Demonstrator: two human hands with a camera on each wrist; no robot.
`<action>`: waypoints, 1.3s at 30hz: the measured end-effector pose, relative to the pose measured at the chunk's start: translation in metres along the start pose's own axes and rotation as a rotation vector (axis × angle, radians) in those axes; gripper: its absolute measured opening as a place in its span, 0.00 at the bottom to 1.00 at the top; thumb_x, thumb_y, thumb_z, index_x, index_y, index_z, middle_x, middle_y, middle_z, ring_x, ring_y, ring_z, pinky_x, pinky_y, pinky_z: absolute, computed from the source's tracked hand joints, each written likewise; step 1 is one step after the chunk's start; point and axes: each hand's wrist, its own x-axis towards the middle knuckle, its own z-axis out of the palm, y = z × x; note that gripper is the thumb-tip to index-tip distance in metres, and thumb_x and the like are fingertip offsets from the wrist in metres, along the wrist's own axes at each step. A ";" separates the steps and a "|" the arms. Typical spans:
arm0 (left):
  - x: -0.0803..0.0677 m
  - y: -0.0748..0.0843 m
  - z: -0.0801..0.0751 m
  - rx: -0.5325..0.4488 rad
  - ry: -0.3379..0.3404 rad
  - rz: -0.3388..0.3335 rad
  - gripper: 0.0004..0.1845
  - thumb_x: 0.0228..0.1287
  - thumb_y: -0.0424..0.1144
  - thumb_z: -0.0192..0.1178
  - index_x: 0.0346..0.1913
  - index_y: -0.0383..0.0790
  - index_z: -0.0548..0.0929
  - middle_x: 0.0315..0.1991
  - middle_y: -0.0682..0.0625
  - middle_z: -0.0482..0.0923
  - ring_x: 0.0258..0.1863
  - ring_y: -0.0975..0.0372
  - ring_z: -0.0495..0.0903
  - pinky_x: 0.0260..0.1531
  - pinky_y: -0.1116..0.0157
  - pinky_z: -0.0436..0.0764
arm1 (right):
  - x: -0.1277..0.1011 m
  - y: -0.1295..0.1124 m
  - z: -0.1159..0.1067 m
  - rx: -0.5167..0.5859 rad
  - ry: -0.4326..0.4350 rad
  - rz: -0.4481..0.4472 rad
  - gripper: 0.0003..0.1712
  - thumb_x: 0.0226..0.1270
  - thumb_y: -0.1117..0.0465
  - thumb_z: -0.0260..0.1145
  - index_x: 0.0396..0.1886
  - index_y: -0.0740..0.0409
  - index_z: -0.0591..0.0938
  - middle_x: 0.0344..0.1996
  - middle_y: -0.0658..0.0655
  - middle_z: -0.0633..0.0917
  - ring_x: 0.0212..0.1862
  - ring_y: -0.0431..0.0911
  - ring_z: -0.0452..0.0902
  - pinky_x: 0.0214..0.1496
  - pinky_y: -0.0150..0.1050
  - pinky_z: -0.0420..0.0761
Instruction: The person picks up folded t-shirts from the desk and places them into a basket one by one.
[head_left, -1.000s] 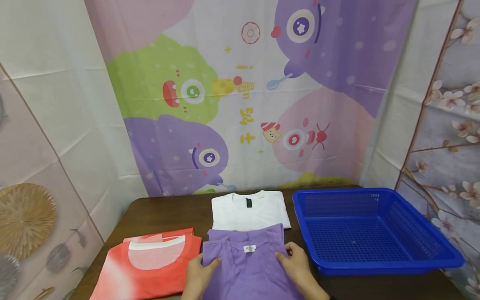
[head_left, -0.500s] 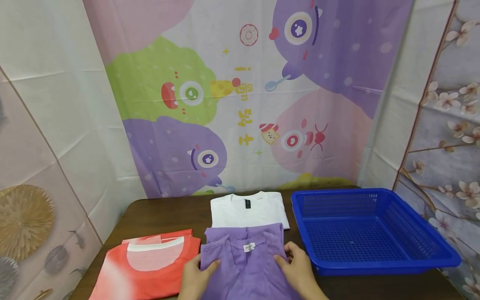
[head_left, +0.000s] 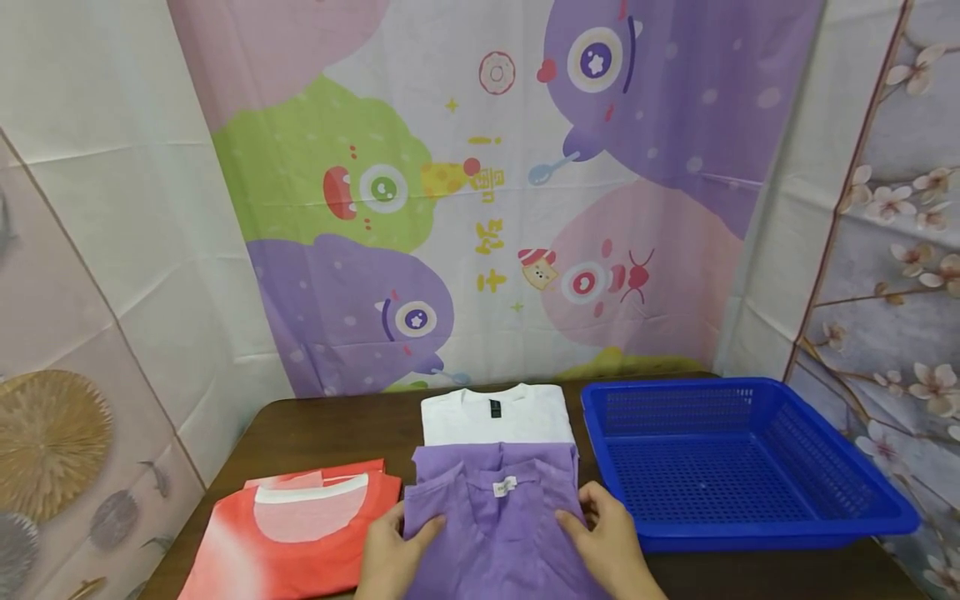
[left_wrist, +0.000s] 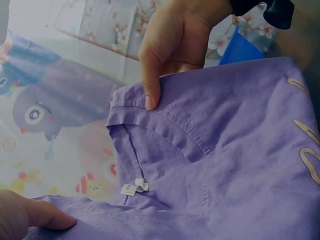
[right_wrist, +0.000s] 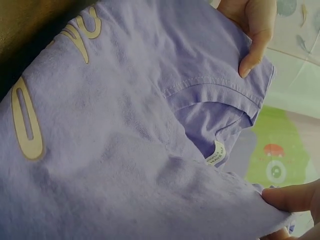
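Observation:
A purple T-shirt (head_left: 498, 542) with a small white neck label (head_left: 505, 486) is stretched between both hands at its shoulders. My left hand (head_left: 393, 554) pinches the left shoulder, thumb on top of the cloth. At the opposite shoulder, my right hand (head_left: 611, 542) pinches the fabric between thumb and fingers. Cream-coloured lettering (right_wrist: 27, 125) shows on the shirt's front in the right wrist view. The shirt's far edge overlaps a folded white T-shirt (head_left: 457, 425) in the head view. Its lower part runs out of the frame.
A folded red-and-white shirt (head_left: 315, 550) lies left of the left hand. To the right stands a blue plastic basket (head_left: 750, 531) with perforated walls. All rest on a dark wooden table (head_left: 330, 429), with a cartoon-printed curtain (head_left: 495, 350) hanging behind.
The purple T-shirt's right side and my right hand have shifted slightly right in the last half second. Both hands keep their pinch; the other clothes and basket stay put.

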 end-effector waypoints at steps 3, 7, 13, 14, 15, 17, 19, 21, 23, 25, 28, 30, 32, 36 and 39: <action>0.000 0.005 0.000 -0.017 -0.001 0.018 0.18 0.50 0.37 0.71 0.43 0.29 0.84 0.37 0.39 0.88 0.32 0.65 0.82 0.31 0.71 0.79 | 0.001 -0.003 -0.004 0.009 0.019 -0.010 0.11 0.52 0.69 0.71 0.26 0.62 0.74 0.23 0.52 0.79 0.24 0.30 0.66 0.28 0.27 0.70; 0.001 0.011 0.000 -0.034 -0.001 0.020 0.18 0.51 0.37 0.71 0.44 0.29 0.84 0.37 0.39 0.87 0.32 0.64 0.83 0.30 0.71 0.80 | 0.003 -0.006 -0.008 0.020 0.029 0.003 0.10 0.54 0.69 0.70 0.28 0.63 0.75 0.23 0.52 0.80 0.25 0.31 0.67 0.29 0.27 0.71; 0.001 0.018 0.001 -0.061 0.018 0.033 0.18 0.50 0.37 0.72 0.43 0.29 0.84 0.35 0.39 0.87 0.31 0.65 0.82 0.30 0.71 0.80 | 0.007 -0.011 -0.015 0.033 0.048 0.014 0.09 0.54 0.69 0.70 0.29 0.64 0.77 0.26 0.56 0.85 0.27 0.29 0.71 0.31 0.27 0.74; 0.001 0.020 0.002 -0.070 0.021 0.038 0.18 0.50 0.37 0.72 0.43 0.29 0.84 0.35 0.39 0.87 0.31 0.65 0.83 0.31 0.71 0.80 | 0.007 -0.012 -0.016 0.036 0.055 0.010 0.08 0.54 0.69 0.70 0.29 0.64 0.77 0.28 0.57 0.86 0.28 0.28 0.72 0.32 0.27 0.75; 0.001 0.022 0.002 -0.079 0.024 0.043 0.18 0.50 0.36 0.72 0.43 0.28 0.84 0.35 0.38 0.87 0.31 0.64 0.83 0.31 0.71 0.80 | 0.008 -0.014 -0.018 0.043 0.059 0.008 0.08 0.54 0.70 0.70 0.29 0.65 0.78 0.28 0.58 0.86 0.28 0.28 0.73 0.32 0.27 0.76; 0.001 0.026 0.003 -0.097 0.029 0.032 0.18 0.50 0.36 0.72 0.43 0.29 0.84 0.36 0.38 0.87 0.32 0.63 0.83 0.32 0.70 0.81 | 0.009 -0.016 -0.022 0.046 0.065 0.006 0.08 0.55 0.69 0.70 0.30 0.65 0.78 0.31 0.60 0.88 0.31 0.28 0.76 0.34 0.27 0.77; 0.002 0.030 0.003 -0.112 0.032 0.018 0.19 0.50 0.36 0.72 0.44 0.29 0.84 0.37 0.38 0.87 0.33 0.62 0.84 0.32 0.70 0.81 | 0.010 -0.018 -0.026 0.044 0.071 0.000 0.08 0.55 0.69 0.70 0.31 0.65 0.78 0.34 0.62 0.88 0.35 0.29 0.80 0.36 0.26 0.79; 0.001 0.034 0.003 -0.128 0.030 0.003 0.19 0.50 0.36 0.72 0.45 0.30 0.84 0.37 0.38 0.87 0.33 0.62 0.84 0.33 0.71 0.81 | 0.011 -0.020 -0.030 0.041 0.077 0.006 0.07 0.56 0.69 0.70 0.31 0.65 0.79 0.35 0.62 0.88 0.37 0.31 0.81 0.37 0.26 0.79; 0.001 0.039 0.003 -0.148 0.025 -0.002 0.20 0.50 0.36 0.72 0.46 0.30 0.84 0.38 0.38 0.87 0.33 0.63 0.84 0.33 0.71 0.81 | 0.012 -0.023 -0.034 0.041 0.084 0.013 0.07 0.56 0.69 0.70 0.32 0.65 0.79 0.35 0.62 0.88 0.37 0.29 0.80 0.38 0.26 0.79; 0.002 0.043 0.003 -0.168 0.019 0.017 0.19 0.50 0.36 0.71 0.46 0.29 0.84 0.38 0.37 0.87 0.32 0.64 0.84 0.32 0.71 0.81 | 0.013 -0.026 -0.038 0.044 0.091 0.023 0.06 0.57 0.69 0.69 0.32 0.65 0.79 0.35 0.61 0.88 0.36 0.28 0.79 0.38 0.26 0.78; 0.003 0.049 0.004 -0.193 0.011 0.035 0.18 0.50 0.36 0.71 0.45 0.30 0.84 0.37 0.37 0.87 0.30 0.67 0.83 0.32 0.72 0.81 | 0.015 -0.029 -0.044 0.052 0.099 0.035 0.06 0.58 0.69 0.69 0.33 0.65 0.80 0.34 0.61 0.88 0.33 0.26 0.76 0.36 0.27 0.78; 0.005 0.053 0.004 -0.204 0.004 0.048 0.17 0.51 0.35 0.71 0.44 0.30 0.84 0.36 0.37 0.87 0.28 0.69 0.82 0.31 0.72 0.81 | 0.017 -0.031 -0.050 0.051 0.101 0.041 0.07 0.58 0.69 0.68 0.35 0.66 0.80 0.34 0.61 0.88 0.32 0.26 0.76 0.35 0.27 0.77; 0.007 0.057 0.005 -0.210 -0.007 0.054 0.16 0.51 0.35 0.70 0.43 0.31 0.84 0.36 0.38 0.87 0.28 0.70 0.82 0.31 0.72 0.81 | 0.019 -0.033 -0.055 0.048 0.106 0.046 0.07 0.59 0.68 0.68 0.36 0.67 0.79 0.33 0.60 0.87 0.30 0.27 0.75 0.33 0.27 0.76; 0.011 0.066 0.008 -0.212 -0.025 0.096 0.16 0.51 0.35 0.70 0.43 0.31 0.84 0.36 0.38 0.87 0.29 0.68 0.82 0.31 0.72 0.81 | 0.025 -0.036 -0.069 0.023 0.115 0.053 0.08 0.61 0.68 0.67 0.37 0.67 0.79 0.32 0.59 0.86 0.29 0.27 0.74 0.32 0.27 0.76; 0.013 0.073 0.010 -0.228 -0.036 0.130 0.17 0.52 0.35 0.70 0.44 0.30 0.84 0.37 0.37 0.87 0.32 0.65 0.83 0.32 0.73 0.81 | 0.029 -0.038 -0.080 -0.010 0.115 0.071 0.09 0.62 0.66 0.67 0.39 0.67 0.79 0.33 0.57 0.86 0.30 0.26 0.75 0.32 0.26 0.76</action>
